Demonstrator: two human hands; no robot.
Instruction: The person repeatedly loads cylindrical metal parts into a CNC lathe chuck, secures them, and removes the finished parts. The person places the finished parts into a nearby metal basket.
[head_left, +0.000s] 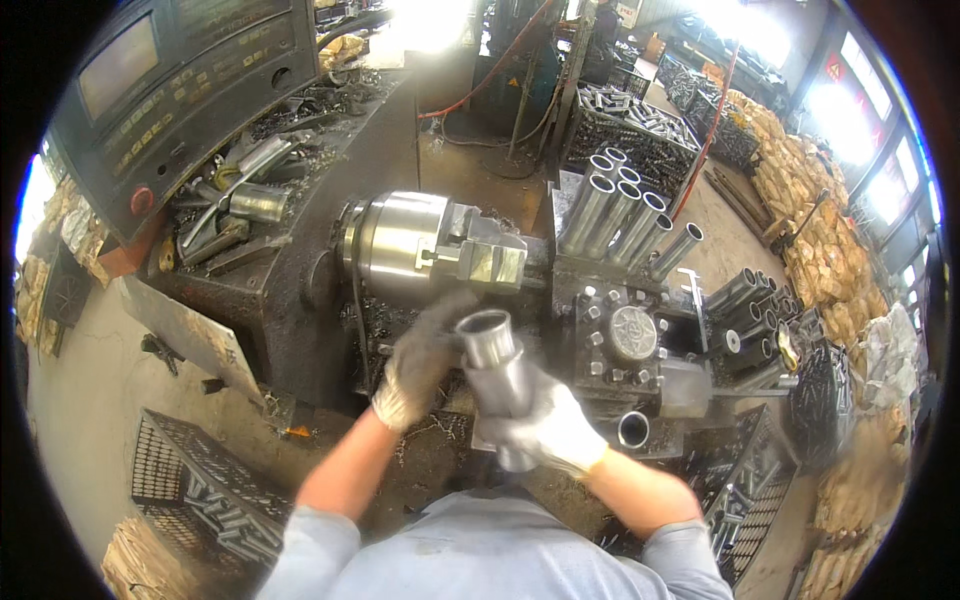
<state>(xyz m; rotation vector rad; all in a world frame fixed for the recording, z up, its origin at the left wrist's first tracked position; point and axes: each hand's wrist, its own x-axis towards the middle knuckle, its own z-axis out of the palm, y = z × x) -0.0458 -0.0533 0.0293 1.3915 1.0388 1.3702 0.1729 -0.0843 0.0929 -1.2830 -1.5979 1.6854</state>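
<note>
My right hand (553,424), in a pale work glove, is wrapped round a short steel tube (495,380) held in front of my body. The tube is tilted, and its open upper end points away from me. My left hand (425,352), in a darkened glove, is beside the tube's upper end. Motion smears its fingers, so I cannot tell whether they touch the tube. Just beyond both hands is the lathe chuck (405,238) with its bright jaws (492,262). To the right stands the tool turret (632,332) with bolts around its round top.
Several upright tubes (618,215) stand behind the turret, and more tubes (745,300) are at its right. One tube (633,430) sits near my right forearm. A control panel (190,90) rises at left. Mesh crates of parts (205,490) flank me on the floor.
</note>
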